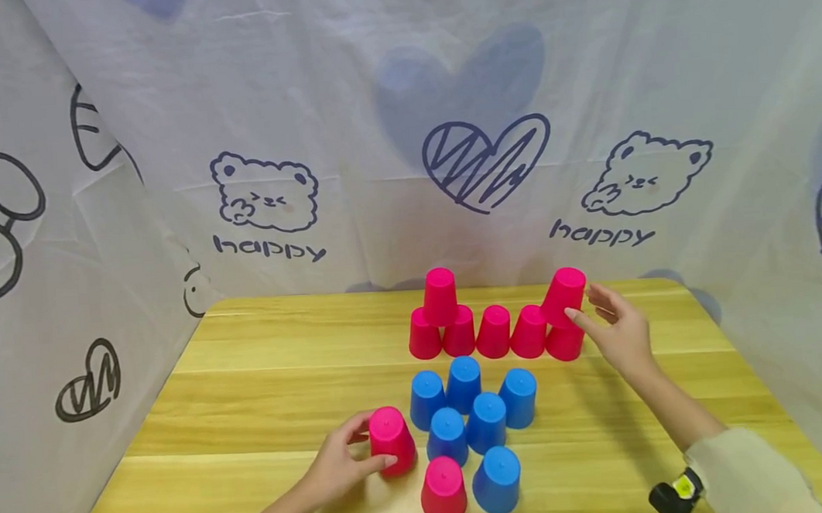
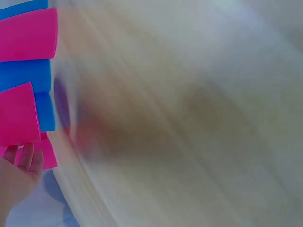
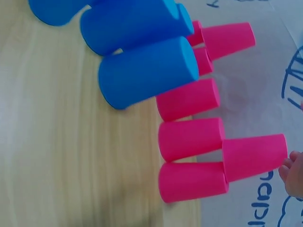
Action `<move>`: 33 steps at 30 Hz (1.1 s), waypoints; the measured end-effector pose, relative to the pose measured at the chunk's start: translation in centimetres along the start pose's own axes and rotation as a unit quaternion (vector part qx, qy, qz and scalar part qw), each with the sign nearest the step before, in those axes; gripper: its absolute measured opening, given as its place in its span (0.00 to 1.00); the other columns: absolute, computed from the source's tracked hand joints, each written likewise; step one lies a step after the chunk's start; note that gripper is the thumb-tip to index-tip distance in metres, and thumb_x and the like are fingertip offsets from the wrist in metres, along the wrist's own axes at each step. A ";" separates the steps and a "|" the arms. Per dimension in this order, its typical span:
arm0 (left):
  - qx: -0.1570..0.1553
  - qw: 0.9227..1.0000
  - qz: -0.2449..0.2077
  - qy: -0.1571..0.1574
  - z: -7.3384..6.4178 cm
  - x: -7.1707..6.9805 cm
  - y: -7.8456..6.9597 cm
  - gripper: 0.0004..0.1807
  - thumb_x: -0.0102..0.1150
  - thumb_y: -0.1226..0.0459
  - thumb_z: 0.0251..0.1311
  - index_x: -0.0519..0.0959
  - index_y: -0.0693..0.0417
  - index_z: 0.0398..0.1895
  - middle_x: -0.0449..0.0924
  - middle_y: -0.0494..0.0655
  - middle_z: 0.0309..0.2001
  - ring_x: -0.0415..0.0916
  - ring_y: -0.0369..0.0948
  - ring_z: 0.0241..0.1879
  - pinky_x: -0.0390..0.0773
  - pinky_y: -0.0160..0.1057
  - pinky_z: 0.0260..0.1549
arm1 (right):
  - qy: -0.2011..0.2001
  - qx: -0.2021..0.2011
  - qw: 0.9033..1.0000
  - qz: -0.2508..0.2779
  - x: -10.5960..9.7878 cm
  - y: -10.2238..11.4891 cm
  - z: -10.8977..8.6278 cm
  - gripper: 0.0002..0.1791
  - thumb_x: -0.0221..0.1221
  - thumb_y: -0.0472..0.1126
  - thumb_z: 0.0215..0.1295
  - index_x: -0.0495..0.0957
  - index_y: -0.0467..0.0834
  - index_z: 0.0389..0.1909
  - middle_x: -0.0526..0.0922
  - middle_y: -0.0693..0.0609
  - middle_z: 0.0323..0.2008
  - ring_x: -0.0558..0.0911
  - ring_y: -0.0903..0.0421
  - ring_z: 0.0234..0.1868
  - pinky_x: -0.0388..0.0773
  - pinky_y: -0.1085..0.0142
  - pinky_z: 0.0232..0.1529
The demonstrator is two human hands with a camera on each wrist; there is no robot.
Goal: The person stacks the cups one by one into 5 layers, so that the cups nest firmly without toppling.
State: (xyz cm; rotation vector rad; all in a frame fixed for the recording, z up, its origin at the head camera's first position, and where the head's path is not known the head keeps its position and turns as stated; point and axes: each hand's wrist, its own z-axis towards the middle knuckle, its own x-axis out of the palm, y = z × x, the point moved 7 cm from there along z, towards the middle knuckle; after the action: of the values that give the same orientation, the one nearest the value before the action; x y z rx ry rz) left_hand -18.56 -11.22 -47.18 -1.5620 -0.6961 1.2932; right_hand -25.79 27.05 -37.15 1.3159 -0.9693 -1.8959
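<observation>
A bench (image 1: pixel 250 389) is surfaced in yellowish wood grain, crossed by paler lines, and its far corners are rounded. Behind it a whitish, creased cloth (image 1: pixel 368 239) is hung. On the cloth a left bear head (image 1: pixel 268 196) and a right bear head (image 1: pixel 647 174) are outlined, with "happy" lettering (image 1: pixel 269 248) printed beneath each. Between them a dark-lined heart (image 1: pixel 486 163) is filled with zigzag strokes and overlapped with a larger pale blue heart (image 1: pixel 458 83). Farther left, a small scribbled heart (image 1: pixel 88 382) is shown in black.
</observation>
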 end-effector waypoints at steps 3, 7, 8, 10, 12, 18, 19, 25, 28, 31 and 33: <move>0.012 1.000 -0.001 -0.006 0.5 -0.3 -0.6 0.29 0.70 0.63 0.46 0.73 0.60 0.53 0.80 0.55 0.47 0.76 0.49 0.46 0.79 0.41 0.46 | 0.013 -0.011 1.000 0.001 0.6 0.0 -0.8 0.33 0.61 0.45 0.60 0.65 0.35 0.63 0.73 0.38 0.58 0.73 0.45 0.56 0.69 0.83 0.52; 0.023 1.000 0.000 -0.019 1.0 -0.6 -1.4 0.29 0.70 0.64 0.46 0.73 0.60 0.53 0.80 0.54 0.46 0.77 0.48 0.47 0.78 0.41 0.48 | 0.031 -0.029 0.999 0.012 1.3 0.2 -2.0 0.32 0.61 0.44 0.60 0.65 0.35 0.62 0.74 0.37 0.57 0.73 0.44 0.56 0.65 0.90 0.46; 0.024 0.999 0.001 -0.022 1.1 -0.6 -1.5 0.29 0.70 0.64 0.46 0.73 0.60 0.53 0.80 0.54 0.46 0.77 0.49 0.47 0.78 0.44 0.48 | 0.035 -0.032 0.999 0.016 1.5 0.2 -2.3 0.32 0.61 0.44 0.60 0.65 0.35 0.62 0.74 0.37 0.57 0.73 0.44 0.56 0.64 0.91 0.46; 0.021 0.999 -0.002 -0.025 1.3 -0.7 -1.5 0.28 0.70 0.64 0.46 0.73 0.60 0.53 0.80 0.54 0.47 0.76 0.49 0.47 0.78 0.48 0.49 | 0.042 -0.040 0.998 0.018 1.9 0.3 -2.8 0.31 0.61 0.43 0.60 0.65 0.35 0.62 0.74 0.37 0.57 0.73 0.43 0.56 0.64 0.91 0.46; 0.024 0.999 0.000 -0.026 1.5 -0.7 -1.5 0.28 0.70 0.64 0.46 0.73 0.61 0.53 0.80 0.54 0.47 0.76 0.50 0.48 0.77 0.50 0.49 | 0.049 -0.046 0.998 0.021 2.3 0.5 -3.3 0.31 0.61 0.42 0.60 0.65 0.35 0.62 0.74 0.37 0.57 0.73 0.43 0.56 0.64 0.91 0.46; 0.045 0.998 0.021 -0.023 1.9 -0.6 -1.9 0.28 0.69 0.62 0.48 0.73 0.60 0.53 0.81 0.53 0.46 0.77 0.49 0.47 0.77 0.49 0.49 | 0.064 -0.063 0.995 0.038 3.5 1.4 -4.8 0.29 0.62 0.39 0.58 0.68 0.35 0.60 0.76 0.36 0.55 0.77 0.67 0.49 0.68 0.89 0.46; 0.045 0.999 0.023 -0.022 2.0 -0.6 -2.0 0.28 0.69 0.62 0.48 0.73 0.59 0.53 0.81 0.52 0.47 0.77 0.49 0.47 0.77 0.49 0.49 | 0.066 -0.067 0.994 0.049 3.7 1.6 -5.1 0.29 0.63 0.37 0.57 0.68 0.34 0.59 0.76 0.35 0.54 0.76 0.73 0.47 0.68 0.88 0.46; 0.055 0.998 0.028 -0.014 2.6 -0.4 -2.4 0.28 0.69 0.61 0.48 0.73 0.57 0.53 0.81 0.50 0.46 0.76 0.47 0.47 0.78 0.47 0.49 | 0.077 -0.094 0.989 0.088 4.6 2.5 -6.7 0.28 0.63 0.33 0.55 0.70 0.33 0.57 0.78 0.35 0.52 0.72 0.82 0.45 0.70 0.86 0.47; 0.067 0.997 0.027 -0.016 2.8 -0.4 -2.7 0.27 0.69 0.62 0.48 0.73 0.59 0.53 0.81 0.52 0.46 0.76 0.48 0.47 0.77 0.48 0.48 | 0.085 -0.101 0.987 0.093 5.0 2.8 -7.3 0.27 0.64 0.33 0.54 0.70 0.34 0.57 0.78 0.36 0.51 0.73 0.80 0.45 0.71 0.85 0.46; 0.068 0.997 0.023 -0.024 3.1 -0.6 -3.1 0.28 0.69 0.63 0.48 0.73 0.60 0.53 0.81 0.53 0.46 0.77 0.49 0.47 0.78 0.48 0.49 | 0.092 -0.103 0.985 0.101 5.4 2.8 -7.8 0.27 0.64 0.33 0.54 0.71 0.34 0.56 0.79 0.36 0.50 0.75 0.78 0.46 0.72 0.84 0.47; 0.066 0.997 0.020 -0.032 3.4 -0.8 -3.5 0.28 0.69 0.63 0.47 0.73 0.60 0.54 0.81 0.53 0.47 0.77 0.49 0.47 0.78 0.47 0.49 | 0.093 -0.103 0.985 0.103 5.6 2.8 -8.1 0.27 0.64 0.34 0.54 0.71 0.34 0.56 0.79 0.37 0.50 0.78 0.73 0.46 0.73 0.83 0.46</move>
State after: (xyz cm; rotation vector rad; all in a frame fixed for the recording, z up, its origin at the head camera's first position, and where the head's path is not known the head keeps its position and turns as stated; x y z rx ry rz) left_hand -21.50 -9.58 -43.58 -1.4396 -0.6103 1.3948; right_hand -19.58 19.17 -39.41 1.1962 -0.7605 -1.6361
